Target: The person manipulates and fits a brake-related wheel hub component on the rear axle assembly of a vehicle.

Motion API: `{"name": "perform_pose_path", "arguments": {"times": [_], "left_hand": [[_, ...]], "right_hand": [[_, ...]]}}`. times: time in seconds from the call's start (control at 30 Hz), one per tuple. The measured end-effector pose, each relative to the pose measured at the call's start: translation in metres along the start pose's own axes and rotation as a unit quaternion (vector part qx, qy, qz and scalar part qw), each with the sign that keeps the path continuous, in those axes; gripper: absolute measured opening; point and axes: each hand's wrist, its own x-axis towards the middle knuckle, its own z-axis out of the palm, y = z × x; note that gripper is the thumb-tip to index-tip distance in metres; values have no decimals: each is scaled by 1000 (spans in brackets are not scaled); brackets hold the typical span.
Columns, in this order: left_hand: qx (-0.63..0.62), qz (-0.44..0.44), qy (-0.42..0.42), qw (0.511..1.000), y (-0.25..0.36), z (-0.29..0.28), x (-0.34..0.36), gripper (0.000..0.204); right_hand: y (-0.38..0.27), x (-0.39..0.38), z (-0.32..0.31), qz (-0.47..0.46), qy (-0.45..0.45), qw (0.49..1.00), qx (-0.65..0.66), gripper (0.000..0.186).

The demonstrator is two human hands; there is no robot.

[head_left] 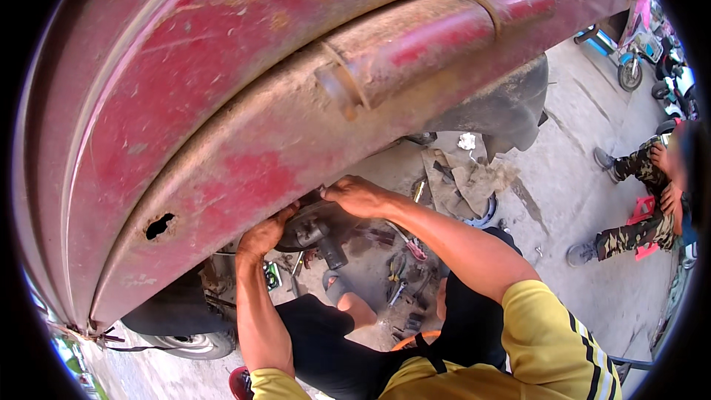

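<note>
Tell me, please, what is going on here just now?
A person in a yellow shirt has the left hand and right hand close together at the lower edge of a rusty red vehicle body. What they hold, if anything, cannot be made out. Tools lie scattered on the ground below, and another person, in camouflage trousers, sits off to the right.
</note>
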Motion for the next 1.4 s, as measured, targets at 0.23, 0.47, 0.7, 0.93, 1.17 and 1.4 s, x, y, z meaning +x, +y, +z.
{"name": "perform_pose_path", "arguments": {"times": [0.23,0.47,0.7,0.93,1.17,1.4], "left_hand": [[36,26,0,999,5,-3,-3,18],[-20,39,14,999,-1,-3,-8,16],[12,8,22,1000,4,-2,-11,19],[-96,-40,54,993,-46,-2,-9,34],[-9,-41,44,998,-28,7,-4,37],[200,29,-68,977,24,9,-2,37]], "right_hand": [[-11,-1,1,2,-15,1000,-10,43],[-30,-6,-3,-95,-6,989,-115,20],[-16,0,4,-136,17,990,-14,23],[-1,10,18,-66,52,986,142,29],[5,21,17,-92,144,982,80,30],[26,29,19,-187,102,948,-237,26]]}}
